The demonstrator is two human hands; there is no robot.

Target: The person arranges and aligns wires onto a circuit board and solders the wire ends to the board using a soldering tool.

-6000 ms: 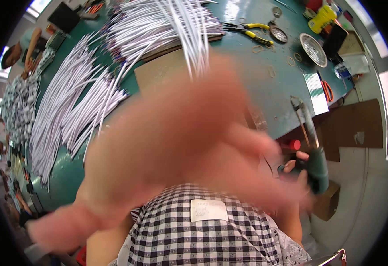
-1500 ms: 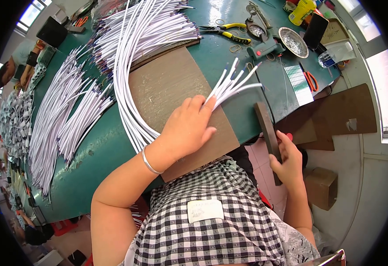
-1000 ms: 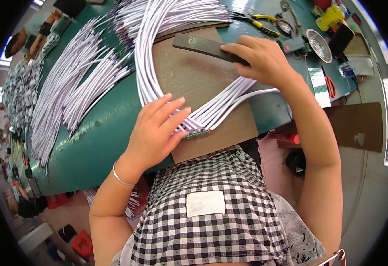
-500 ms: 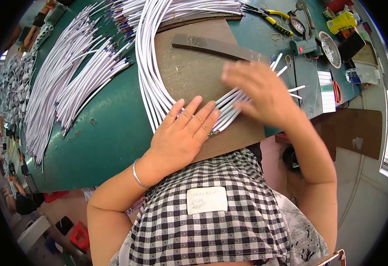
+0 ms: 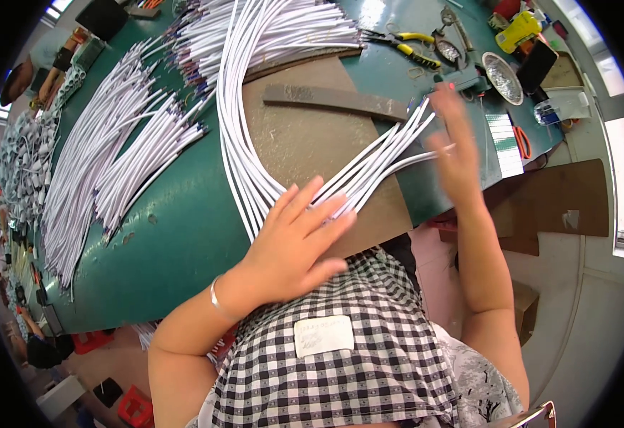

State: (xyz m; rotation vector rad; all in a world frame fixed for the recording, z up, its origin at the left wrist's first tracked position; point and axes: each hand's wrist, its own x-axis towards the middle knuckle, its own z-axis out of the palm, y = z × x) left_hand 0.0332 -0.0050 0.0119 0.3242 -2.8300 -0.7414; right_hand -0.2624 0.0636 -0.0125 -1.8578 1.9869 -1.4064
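Left hand (image 5: 294, 246) across cables (image 5: 232, 118), right hand (image 5: 458, 157) — seemingly outstretched

The left arm (image 5: 183, 364) bends sharply at the elbow (image 5: 160, 348), its forearm (image 5: 201, 317) angling forward and inward to the wrist (image 5: 232, 292). The left hand (image 5: 294, 246) is palm down, nothing gripped, with fingers (image 5: 330, 212) fanned slightly apart and the thumb (image 5: 324, 271) held away on the inner side. The right arm (image 5: 486, 267) reaches forward, gently bent. The right hand (image 5: 457, 153) is raised and motion-blurred, fingers extended away from the body; the two hands are well apart.
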